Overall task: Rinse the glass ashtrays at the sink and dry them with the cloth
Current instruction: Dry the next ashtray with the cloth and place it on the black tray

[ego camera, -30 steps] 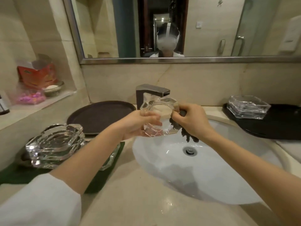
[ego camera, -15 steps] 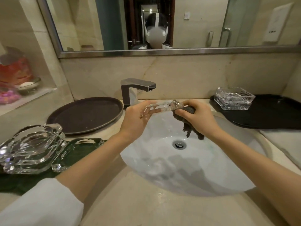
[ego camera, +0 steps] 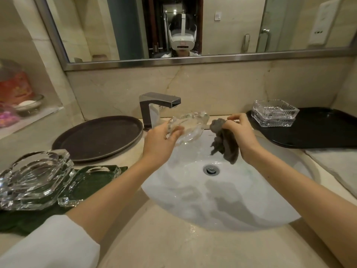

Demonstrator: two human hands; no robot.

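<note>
A beige marble countertop point(ego camera: 154, 246) carries a white oval sink basin point(ego camera: 251, 200) with a chrome drain point(ego camera: 211, 169) at its centre. Behind the basin stands a square chrome faucet point(ego camera: 154, 107), below a wall mirror point(ego camera: 212, 26). A round brown tray point(ego camera: 96, 138) lies left of the faucet; a black tray point(ego camera: 318, 130) lies at the right and bears two stacked square glass ashtrays point(ego camera: 275, 115). On a dark green towel point(ego camera: 29, 219) at the near left sit a stack of octagonal glass ashtrays point(ego camera: 34, 178) and, touching it, one flat octagonal ashtray point(ego camera: 90, 182). Above the basin's rear rim, just in front of the spout, the left hand point(ego camera: 160, 144) grips a clear glass ashtray point(ego camera: 190, 128) (tilted, fingers curled round its near edge). Just beside it, apart from the glass, the right hand point(ego camera: 239, 136) holds a grey cloth point(ego camera: 224, 144), fingers closed round the bunched upper part while the rest hangs toward the basin.
</note>
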